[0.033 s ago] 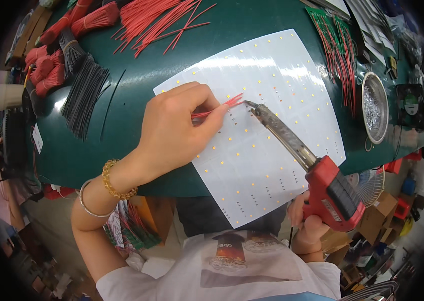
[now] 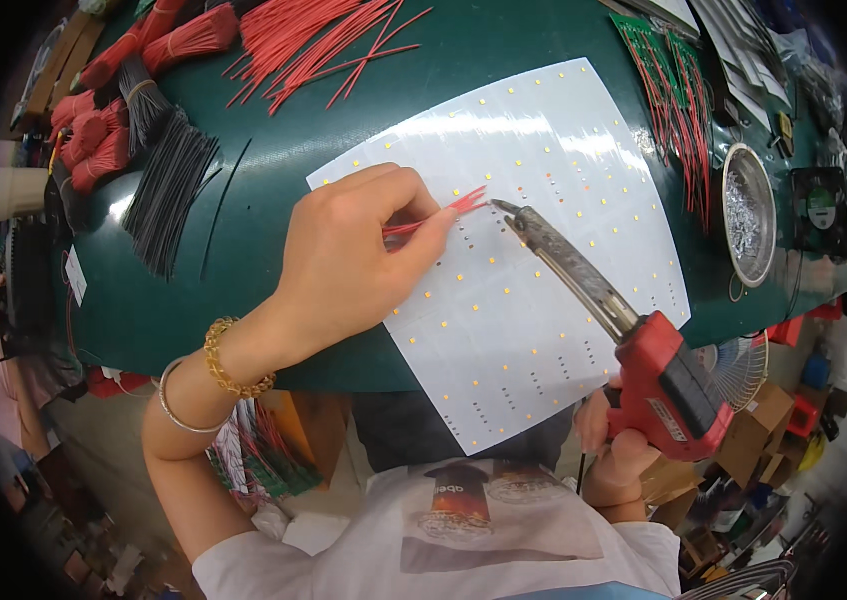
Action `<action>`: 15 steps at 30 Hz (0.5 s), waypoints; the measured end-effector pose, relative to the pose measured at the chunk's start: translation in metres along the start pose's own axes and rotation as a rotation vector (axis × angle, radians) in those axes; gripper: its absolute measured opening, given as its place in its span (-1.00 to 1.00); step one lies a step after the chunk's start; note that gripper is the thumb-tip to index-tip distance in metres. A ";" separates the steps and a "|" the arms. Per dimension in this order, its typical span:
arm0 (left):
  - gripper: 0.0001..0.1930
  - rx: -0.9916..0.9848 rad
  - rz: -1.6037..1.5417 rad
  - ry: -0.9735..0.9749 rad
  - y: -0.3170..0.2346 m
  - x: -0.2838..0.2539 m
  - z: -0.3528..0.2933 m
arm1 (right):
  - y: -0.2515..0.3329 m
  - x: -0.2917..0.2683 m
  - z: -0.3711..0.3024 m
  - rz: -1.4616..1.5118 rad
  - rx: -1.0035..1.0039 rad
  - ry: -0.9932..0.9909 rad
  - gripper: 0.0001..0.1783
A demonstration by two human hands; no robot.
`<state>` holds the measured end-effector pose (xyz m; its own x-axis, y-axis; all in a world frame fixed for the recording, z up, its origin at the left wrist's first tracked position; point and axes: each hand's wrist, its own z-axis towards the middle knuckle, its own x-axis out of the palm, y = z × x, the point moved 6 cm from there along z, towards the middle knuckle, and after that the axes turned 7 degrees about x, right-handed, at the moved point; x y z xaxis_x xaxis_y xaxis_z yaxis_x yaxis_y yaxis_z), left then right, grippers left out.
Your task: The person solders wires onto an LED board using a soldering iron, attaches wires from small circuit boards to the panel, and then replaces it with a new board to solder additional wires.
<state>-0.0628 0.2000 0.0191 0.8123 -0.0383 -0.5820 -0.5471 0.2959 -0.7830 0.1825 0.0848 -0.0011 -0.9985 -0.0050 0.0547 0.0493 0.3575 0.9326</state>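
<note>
My left hand (image 2: 348, 250) pinches a few thin red wires (image 2: 469, 199) between thumb and fingers, their ends pointing right. It rests over a white circuit board sheet (image 2: 543, 270) dotted with small yellow squares and rows of tiny dark pads. In my right hand (image 2: 615, 430), at the lower right, is a red and black soldering gun (image 2: 668, 390). Its long metal barrel slants up and left, and the bent tip sits just right of the wire ends, with a small gap showing. The gun's handle partly hides my right fingers.
Loose red wires (image 2: 308, 40) lie at the back, black wires (image 2: 168, 195) at the left beside bundled red ones (image 2: 93, 145). Green boards with red wires (image 2: 678, 110) lie at the far right, near a metal bowl of silvery bits (image 2: 748, 215). The green table's (image 2: 243, 345) front edge curves below.
The soldering gun has shifted slightly right, its tip moving a little away from the wire ends. My left hand and the wires have stayed in place.
</note>
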 end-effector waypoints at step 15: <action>-0.85 0.025 0.035 0.009 -0.003 -0.001 0.000 | -0.009 -0.016 -0.002 -0.213 -0.090 -0.013 -0.42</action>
<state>-0.0622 0.1993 0.0217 0.7911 -0.0359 -0.6106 -0.5694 0.3210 -0.7567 0.1985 0.0797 -0.0092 -0.9868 -0.0595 -0.1505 -0.1610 0.2653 0.9506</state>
